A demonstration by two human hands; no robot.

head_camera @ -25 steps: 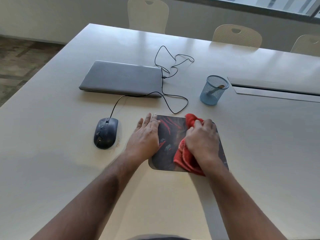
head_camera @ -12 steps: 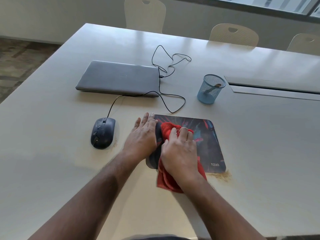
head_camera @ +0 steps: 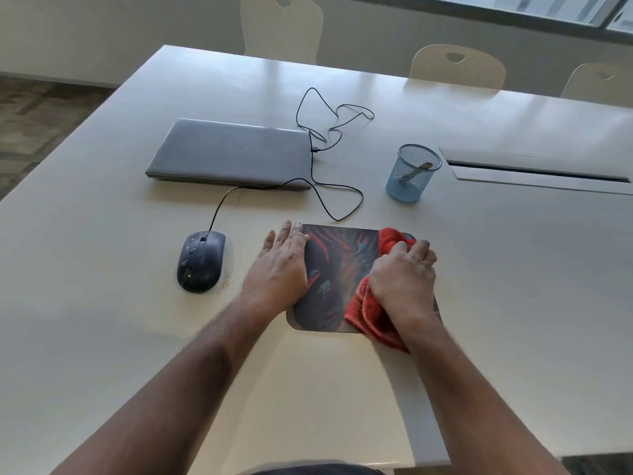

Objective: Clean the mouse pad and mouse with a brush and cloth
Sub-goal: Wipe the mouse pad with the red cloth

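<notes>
Now my right hand [head_camera: 402, 279] is gripping the bunched red cloth [head_camera: 371, 315] on the right side of the dark rectangular red-patterned mouse pad [head_camera: 334, 279], while my left hand [head_camera: 279, 269], fingers flat, is pressing its left edge; the dark corded mouse [head_camera: 200, 260] is lying left of the pad.

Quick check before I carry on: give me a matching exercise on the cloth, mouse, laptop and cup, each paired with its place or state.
Things:
1 cloth
2 mouse
3 laptop
4 cup

Places or states:
A shut, far side of table
B under right hand, on pad
C left of left hand
D right of laptop, holds a tool

Pairs: 1-B, 2-C, 3-A, 4-D
</notes>
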